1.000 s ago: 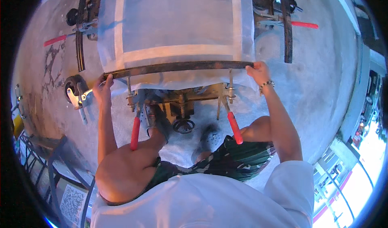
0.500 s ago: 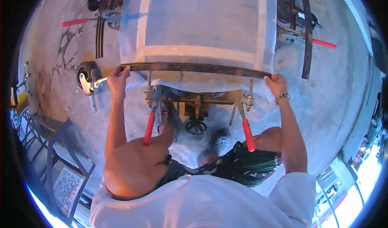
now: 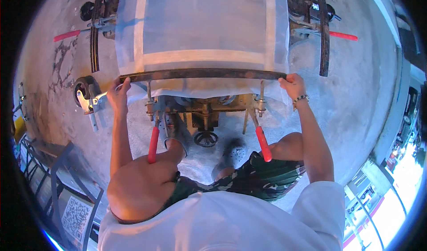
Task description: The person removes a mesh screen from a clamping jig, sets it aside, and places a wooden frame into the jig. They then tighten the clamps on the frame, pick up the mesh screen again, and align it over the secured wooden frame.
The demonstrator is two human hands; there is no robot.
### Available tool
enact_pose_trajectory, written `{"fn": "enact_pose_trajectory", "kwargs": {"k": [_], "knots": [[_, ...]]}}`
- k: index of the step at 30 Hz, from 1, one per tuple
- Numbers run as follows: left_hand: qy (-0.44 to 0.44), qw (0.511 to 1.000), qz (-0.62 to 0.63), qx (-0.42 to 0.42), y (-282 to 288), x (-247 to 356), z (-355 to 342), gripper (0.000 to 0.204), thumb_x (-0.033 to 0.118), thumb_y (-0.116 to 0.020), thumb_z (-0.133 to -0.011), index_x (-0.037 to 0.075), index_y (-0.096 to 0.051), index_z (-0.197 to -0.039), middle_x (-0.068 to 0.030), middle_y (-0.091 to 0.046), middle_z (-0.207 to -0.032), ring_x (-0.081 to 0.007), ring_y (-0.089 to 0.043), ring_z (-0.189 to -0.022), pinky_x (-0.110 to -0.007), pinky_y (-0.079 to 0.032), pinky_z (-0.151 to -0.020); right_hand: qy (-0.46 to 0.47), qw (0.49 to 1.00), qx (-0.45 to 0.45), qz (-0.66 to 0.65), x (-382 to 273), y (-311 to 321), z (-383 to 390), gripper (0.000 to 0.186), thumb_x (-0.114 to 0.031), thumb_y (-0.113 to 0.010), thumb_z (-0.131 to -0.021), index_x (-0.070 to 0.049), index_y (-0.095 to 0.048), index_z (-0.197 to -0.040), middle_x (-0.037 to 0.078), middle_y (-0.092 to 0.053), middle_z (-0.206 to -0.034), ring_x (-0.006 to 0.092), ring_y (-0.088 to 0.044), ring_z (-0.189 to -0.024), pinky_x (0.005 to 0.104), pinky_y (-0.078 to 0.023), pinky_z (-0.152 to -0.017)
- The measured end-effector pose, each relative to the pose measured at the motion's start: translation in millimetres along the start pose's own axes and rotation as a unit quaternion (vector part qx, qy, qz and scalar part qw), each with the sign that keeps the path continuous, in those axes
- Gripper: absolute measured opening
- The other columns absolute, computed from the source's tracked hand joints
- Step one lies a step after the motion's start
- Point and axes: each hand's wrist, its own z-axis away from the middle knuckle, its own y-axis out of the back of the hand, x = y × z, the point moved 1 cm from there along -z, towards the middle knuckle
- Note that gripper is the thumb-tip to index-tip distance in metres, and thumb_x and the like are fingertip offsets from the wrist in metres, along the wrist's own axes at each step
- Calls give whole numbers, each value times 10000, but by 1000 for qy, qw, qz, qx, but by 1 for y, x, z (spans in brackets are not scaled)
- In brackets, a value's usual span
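Mesh-covered frame bar (image 3: 202, 74) sits at the near edge of the stretching rig, and I have a hand at each end of it. Nearest me, two red-handled toggle clamps (image 3: 262, 143) hang down below the bar, placed to lock it once seated. My left hand (image 3: 118, 94) curls shut around the bar's left end; my right hand (image 3: 291, 84) closes on the right end, so it stays level. White mesh fabric (image 3: 202, 22) stretches away over the frame. Farther off, a caster wheel (image 3: 84, 88) rests on the concrete floor (image 3: 364, 100).
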Motion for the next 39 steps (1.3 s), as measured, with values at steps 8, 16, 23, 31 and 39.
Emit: {"fn": "enact_pose_trajectory", "kwargs": {"k": [8,16,23,31,39], "knots": [[14,996,-52,-72,7,15,-4,431,223,-749,-825,-93,-632,-1095,-118,-677,-922,-152,-645,-797,-266,-540,-745,-27,999,18,19,12,-11,-7,398,-286,-806,-707,33,-655,-893,100,-696,-741,151,-665,-638,301,-526,-625],[14,997,-48,-67,9,13,-7,425,219,-758,-815,-99,-640,-1073,-113,-674,-888,-137,-637,-784,-256,-539,-728,-25,999,-39,12,-7,0,-1,317,-273,-787,-735,15,-690,-824,58,-669,-661,132,-613,-581,296,-483,-576],[10,997,-50,-50,6,12,-7,435,219,-762,-811,-87,-642,-1096,-88,-669,-847,-129,-626,-767,-249,-524,-722,-7,1000,-8,-5,-5,4,3,276,-251,-781,-739,4,-680,-772,46,-655,-649,111,-587,-571,292,-463,-551],[7,996,-67,-57,4,15,-4,440,254,-768,-801,-64,-659,-1085,-94,-674,-857,-134,-630,-769,-255,-524,-716,-14,999,-19,-23,-2,4,1,244,-194,-793,-734,4,-669,-804,36,-653,-662,102,-583,-569,268,-461,-539],[28,992,-109,-47,7,18,-6,444,322,-786,-776,-50,-682,-995,-126,-698,-916,-170,-652,-750,-273,-518,-678,-62,996,-3,-57,-14,4,4,308,-202,-811,-731,33,-651,-850,79,-655,-745,141,-606,-593,279,-553,-518]]}}
